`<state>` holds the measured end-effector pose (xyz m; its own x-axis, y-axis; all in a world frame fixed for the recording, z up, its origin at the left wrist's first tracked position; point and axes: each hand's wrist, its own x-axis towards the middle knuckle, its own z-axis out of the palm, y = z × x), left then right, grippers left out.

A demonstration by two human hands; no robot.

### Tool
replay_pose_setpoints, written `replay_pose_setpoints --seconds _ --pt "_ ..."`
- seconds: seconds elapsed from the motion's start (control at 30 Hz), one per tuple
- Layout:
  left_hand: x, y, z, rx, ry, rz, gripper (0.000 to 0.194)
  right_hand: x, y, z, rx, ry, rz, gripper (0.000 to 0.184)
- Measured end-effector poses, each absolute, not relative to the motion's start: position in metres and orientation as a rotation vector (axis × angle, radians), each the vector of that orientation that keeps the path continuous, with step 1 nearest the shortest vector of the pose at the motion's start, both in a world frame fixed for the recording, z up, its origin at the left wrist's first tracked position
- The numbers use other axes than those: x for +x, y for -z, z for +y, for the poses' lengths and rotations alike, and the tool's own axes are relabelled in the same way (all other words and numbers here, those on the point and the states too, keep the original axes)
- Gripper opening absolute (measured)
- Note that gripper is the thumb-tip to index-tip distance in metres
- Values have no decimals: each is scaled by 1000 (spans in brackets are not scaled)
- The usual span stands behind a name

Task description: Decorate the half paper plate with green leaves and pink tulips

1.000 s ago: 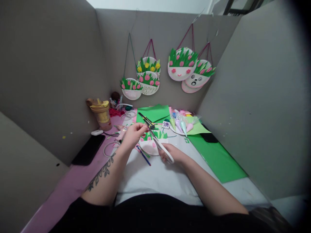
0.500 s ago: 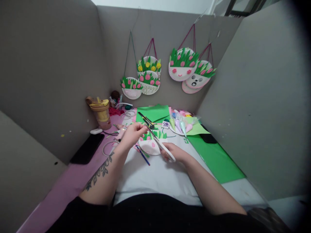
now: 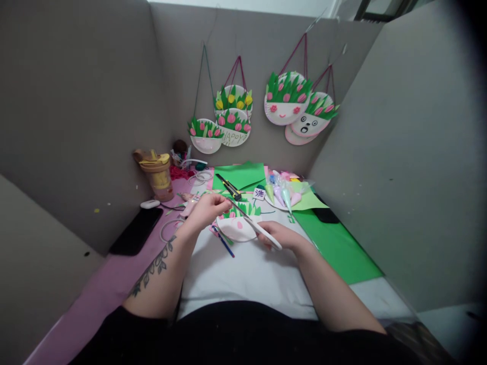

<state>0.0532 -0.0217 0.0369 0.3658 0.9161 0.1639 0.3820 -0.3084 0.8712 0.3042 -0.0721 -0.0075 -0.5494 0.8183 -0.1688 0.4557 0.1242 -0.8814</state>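
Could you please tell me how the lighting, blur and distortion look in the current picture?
Head view: soft, even light, brightest above the back partition; head view: a dark, blurred band along the right edge, with a wide angle that seems to stretch the sides; head view: fine detail is soft, so I cannot tell what, if anything, the left hand pinches near the scissors.

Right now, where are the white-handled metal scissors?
Head view, near centre: the scissors are in the right hand, blades pointing toward the left hand, partly covering the white, pink-flowered paper plate.
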Motion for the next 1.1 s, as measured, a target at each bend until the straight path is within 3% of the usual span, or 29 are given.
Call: replay_pose_setpoints --seconds 0.33,0.63,0.87,1.1 --pt "49 -36 -19 1913 -799 1091 25 312 5 -70 -1293 -1381 -2116 3" --pt "42 -38 -18 1981 -648 1048 22 323 -1 -67 -1385 -1131 -2190 7" --pt "56 -35 -22 1786 -935 1041 21 328 8 -57 -1444 -895 -1683 19" --pt "105 -15 -48 1417 -1153 994 23 276 11 -65 -1101 -857 -1333 24"
